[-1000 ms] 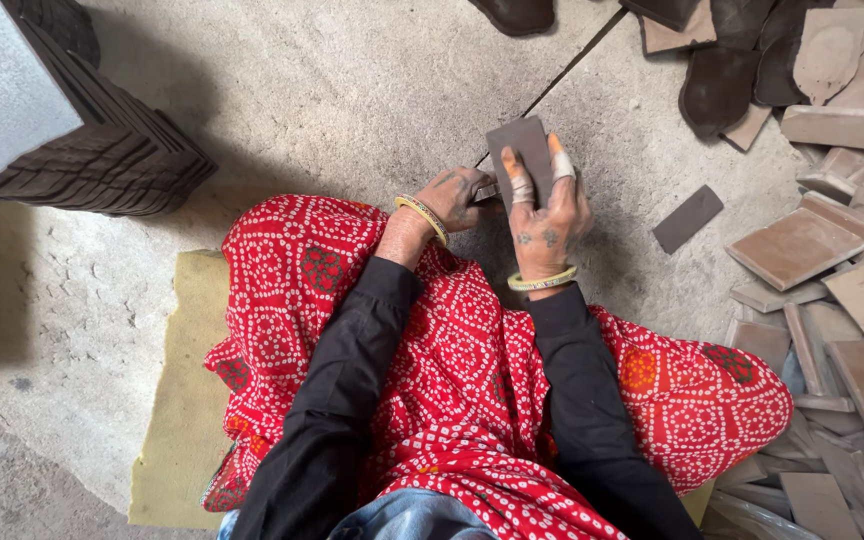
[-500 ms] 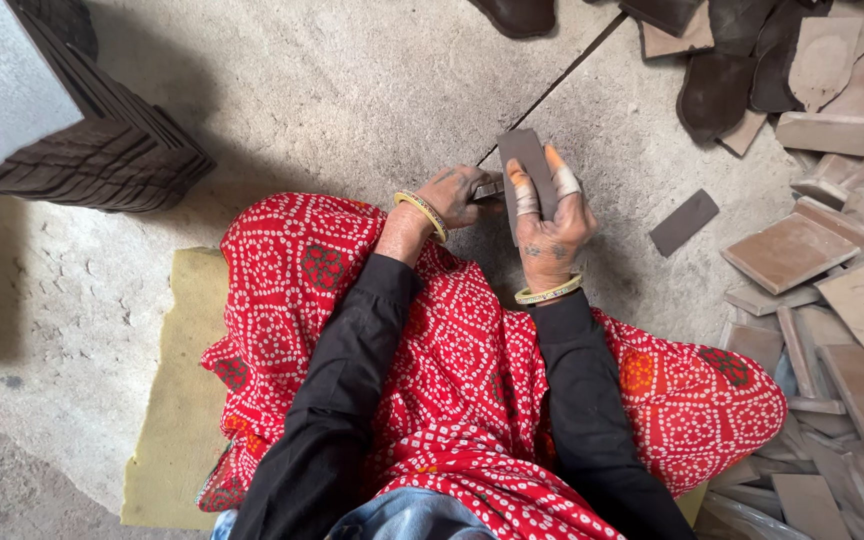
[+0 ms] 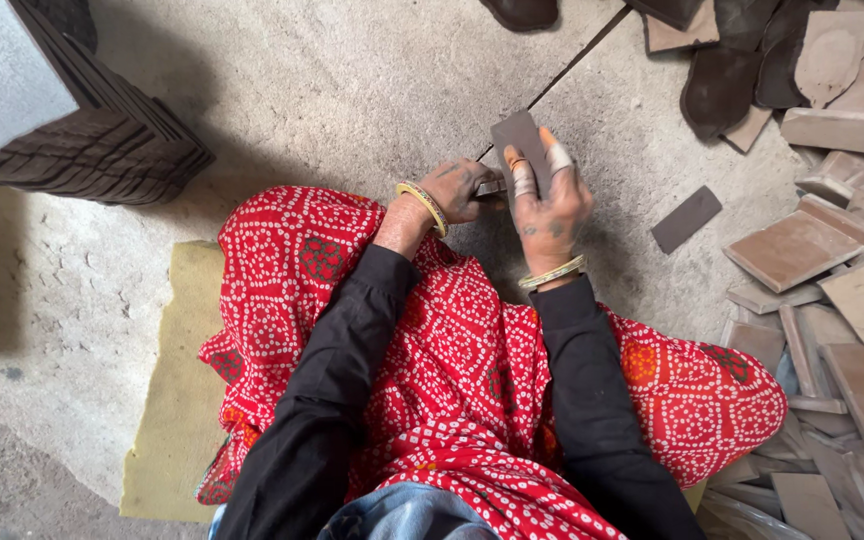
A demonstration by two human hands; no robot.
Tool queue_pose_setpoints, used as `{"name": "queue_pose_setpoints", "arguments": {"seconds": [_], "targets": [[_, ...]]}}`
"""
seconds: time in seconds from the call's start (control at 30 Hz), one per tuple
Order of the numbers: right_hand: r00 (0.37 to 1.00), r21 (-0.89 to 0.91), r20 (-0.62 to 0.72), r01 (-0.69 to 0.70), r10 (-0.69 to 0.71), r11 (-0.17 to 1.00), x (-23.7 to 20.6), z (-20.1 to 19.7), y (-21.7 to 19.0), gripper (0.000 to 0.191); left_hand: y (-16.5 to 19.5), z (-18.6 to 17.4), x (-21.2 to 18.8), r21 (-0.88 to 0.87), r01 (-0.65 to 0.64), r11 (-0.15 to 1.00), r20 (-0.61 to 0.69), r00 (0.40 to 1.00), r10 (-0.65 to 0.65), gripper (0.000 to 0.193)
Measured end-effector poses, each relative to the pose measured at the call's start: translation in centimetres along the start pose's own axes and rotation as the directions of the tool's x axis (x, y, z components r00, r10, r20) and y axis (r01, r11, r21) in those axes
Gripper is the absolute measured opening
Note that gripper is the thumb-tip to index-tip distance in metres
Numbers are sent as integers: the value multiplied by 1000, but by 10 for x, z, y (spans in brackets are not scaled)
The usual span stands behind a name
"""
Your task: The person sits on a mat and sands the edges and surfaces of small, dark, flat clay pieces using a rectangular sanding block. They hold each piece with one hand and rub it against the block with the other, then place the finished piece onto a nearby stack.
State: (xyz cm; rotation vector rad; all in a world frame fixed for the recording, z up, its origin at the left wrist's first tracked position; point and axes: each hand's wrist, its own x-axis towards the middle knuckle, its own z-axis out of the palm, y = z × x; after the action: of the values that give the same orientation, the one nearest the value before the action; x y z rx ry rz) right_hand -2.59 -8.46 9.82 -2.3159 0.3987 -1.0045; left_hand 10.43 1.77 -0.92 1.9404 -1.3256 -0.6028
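Above the red-draped lap, right hand [image 3: 549, 205] grips 1 dark flat tile piece [image 3: 519, 140] upright, fingers wrapped across its face. Left hand [image 3: 458, 188] closes on a small tool [image 3: 490, 187] touching the piece's lower edge. Loose dark slab [image 3: 686, 219] lies near right; brown tile pile [image 3: 822, 280] beyond; stacked dark sheets [image 3: 102, 150] far left.
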Motion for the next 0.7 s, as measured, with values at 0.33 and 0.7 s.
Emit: {"name": "queue_pose_setpoints", "arguments": {"seconds": [0.33, 0.7], "targets": [[994, 113, -52, -86, 92, 990, -5, 1, -12, 39, 5, -5, 2, -60, 97, 993, 19, 995, -96, 54], [994, 61, 31, -111, 109, 992, -10, 9, 4, 39, -1, 1, -1, -23, 65, 998, -66, 996, -67, 59]]}}
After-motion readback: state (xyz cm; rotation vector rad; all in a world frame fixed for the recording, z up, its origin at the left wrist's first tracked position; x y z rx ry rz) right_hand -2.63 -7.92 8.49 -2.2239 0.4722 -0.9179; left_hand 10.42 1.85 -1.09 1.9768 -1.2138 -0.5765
